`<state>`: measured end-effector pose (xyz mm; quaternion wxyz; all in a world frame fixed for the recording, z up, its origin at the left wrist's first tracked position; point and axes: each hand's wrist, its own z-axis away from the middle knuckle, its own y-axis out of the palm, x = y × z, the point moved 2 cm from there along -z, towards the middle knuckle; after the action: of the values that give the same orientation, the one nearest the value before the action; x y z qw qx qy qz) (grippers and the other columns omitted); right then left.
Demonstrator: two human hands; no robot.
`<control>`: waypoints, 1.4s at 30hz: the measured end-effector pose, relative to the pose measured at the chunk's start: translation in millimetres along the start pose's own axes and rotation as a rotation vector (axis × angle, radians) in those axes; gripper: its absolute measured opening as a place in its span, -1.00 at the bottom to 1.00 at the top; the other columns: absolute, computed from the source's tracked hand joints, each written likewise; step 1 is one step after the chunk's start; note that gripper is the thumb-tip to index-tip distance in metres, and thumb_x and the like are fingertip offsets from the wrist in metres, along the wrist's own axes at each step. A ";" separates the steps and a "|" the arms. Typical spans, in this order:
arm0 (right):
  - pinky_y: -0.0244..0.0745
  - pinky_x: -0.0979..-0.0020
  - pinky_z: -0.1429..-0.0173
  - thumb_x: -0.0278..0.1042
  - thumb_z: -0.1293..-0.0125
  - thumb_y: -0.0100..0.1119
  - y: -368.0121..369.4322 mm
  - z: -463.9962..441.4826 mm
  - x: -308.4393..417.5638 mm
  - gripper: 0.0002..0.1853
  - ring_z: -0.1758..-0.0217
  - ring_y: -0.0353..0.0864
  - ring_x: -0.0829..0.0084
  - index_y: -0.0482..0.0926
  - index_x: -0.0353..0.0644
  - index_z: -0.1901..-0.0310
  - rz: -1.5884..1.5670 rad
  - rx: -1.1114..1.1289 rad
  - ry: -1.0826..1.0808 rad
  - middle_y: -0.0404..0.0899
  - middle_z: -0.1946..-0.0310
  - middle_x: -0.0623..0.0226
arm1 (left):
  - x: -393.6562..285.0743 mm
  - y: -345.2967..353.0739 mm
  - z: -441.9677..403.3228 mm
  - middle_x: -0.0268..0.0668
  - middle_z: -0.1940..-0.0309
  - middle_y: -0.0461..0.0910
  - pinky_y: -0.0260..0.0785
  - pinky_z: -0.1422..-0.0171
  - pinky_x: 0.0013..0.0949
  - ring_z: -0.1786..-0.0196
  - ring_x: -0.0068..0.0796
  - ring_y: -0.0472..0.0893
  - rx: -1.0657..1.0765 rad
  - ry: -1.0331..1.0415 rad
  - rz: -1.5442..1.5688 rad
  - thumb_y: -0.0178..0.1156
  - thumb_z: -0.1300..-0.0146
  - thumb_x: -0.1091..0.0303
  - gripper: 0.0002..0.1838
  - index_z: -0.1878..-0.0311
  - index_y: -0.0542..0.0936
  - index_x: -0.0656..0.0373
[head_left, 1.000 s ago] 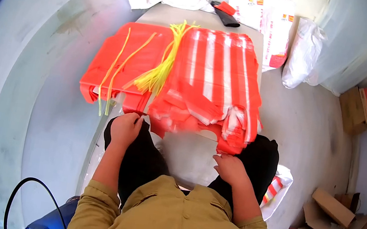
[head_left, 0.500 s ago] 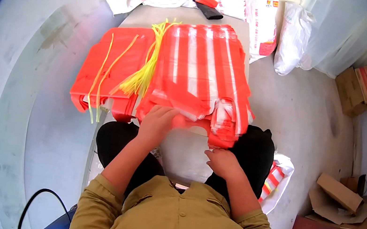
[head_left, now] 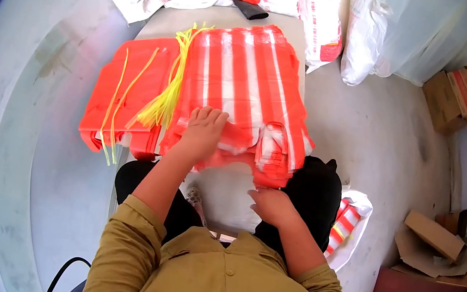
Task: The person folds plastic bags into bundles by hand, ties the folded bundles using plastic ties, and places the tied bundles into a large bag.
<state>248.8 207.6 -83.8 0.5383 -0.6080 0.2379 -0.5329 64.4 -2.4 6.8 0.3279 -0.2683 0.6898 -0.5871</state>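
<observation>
A stack of red-and-white striped plastic bags (head_left: 233,67) lies in front of me, its handle ends toward my lap. My left hand (head_left: 205,134) rests on the near left part of the stack, palm down over a folded-up flap. At the near right, a bunched handle (head_left: 272,149) lies folded on top. My right hand (head_left: 274,206) is closed at the lower end of that handle side, fingers pinched on the bag edge; the fingertips are partly hidden. A bundle of yellow strips (head_left: 169,88) lies along the stack's left side.
Plain red bags (head_left: 128,82) lie to the left with two loose yellow strips on them. White sacks (head_left: 318,23) stand beyond the work surface. A white bag (head_left: 348,229) with striped bags inside is by my right knee. Cardboard boxes (head_left: 454,100) are at the right.
My left hand has moved forward and up onto the stack, pushing the near flap back. My right hand stays at the bag's lower edge. The whole view has shifted slightly.
</observation>
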 end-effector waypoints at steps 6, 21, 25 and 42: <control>0.64 0.01 0.03 -0.21 -0.35 0.33 -13.5 -3.4 7.9 -0.70 0.07 0.74 0.04 0.61 -0.08 -0.05 -0.001 0.079 0.036 0.73 0.16 0.12 | 5.4 -6.9 -2.7 -0.18 -0.19 0.56 0.08 -0.62 0.02 -0.42 -0.06 0.40 0.037 -0.022 0.014 0.17 -0.15 0.59 -0.51 -0.20 0.63 0.15; 0.66 0.04 -0.06 -0.22 -0.35 0.35 -14.5 -4.7 8.6 -0.65 -0.02 0.74 0.05 0.64 -0.08 -0.13 0.037 0.156 0.082 0.73 0.07 0.12 | 24.4 -15.6 61.4 -0.32 -0.08 0.70 0.32 -0.49 0.05 -0.35 -0.01 0.51 -0.215 0.213 0.101 0.30 -0.05 0.63 -0.70 0.15 0.75 0.09; 0.66 -0.01 0.02 -0.23 -0.35 0.33 -7.9 -1.5 3.8 -0.72 0.06 0.76 0.00 0.62 -0.09 -0.03 0.027 0.076 0.046 0.74 0.17 0.07 | 29.2 -4.5 75.8 -0.28 -0.08 0.73 0.41 -0.44 0.00 -0.29 0.02 0.56 -0.316 0.163 0.177 0.26 -0.05 0.67 -0.64 0.09 0.77 0.09; 0.65 0.05 -0.06 -0.25 -0.37 0.29 -13.3 -1.0 8.1 -0.69 -0.01 0.74 0.03 0.63 -0.11 -0.10 0.021 0.167 0.072 0.74 0.08 0.08 | 47.8 -60.6 16.0 -0.27 0.53 0.54 0.40 0.35 -0.33 0.46 -0.45 0.59 -0.419 -0.526 1.021 0.19 -0.57 0.24 -0.70 0.25 0.58 0.28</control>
<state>246.7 204.3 -68.7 0.5835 -0.5390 0.2182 -0.5669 45.1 -58.7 58.5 0.6675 -0.0986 0.7280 -0.1214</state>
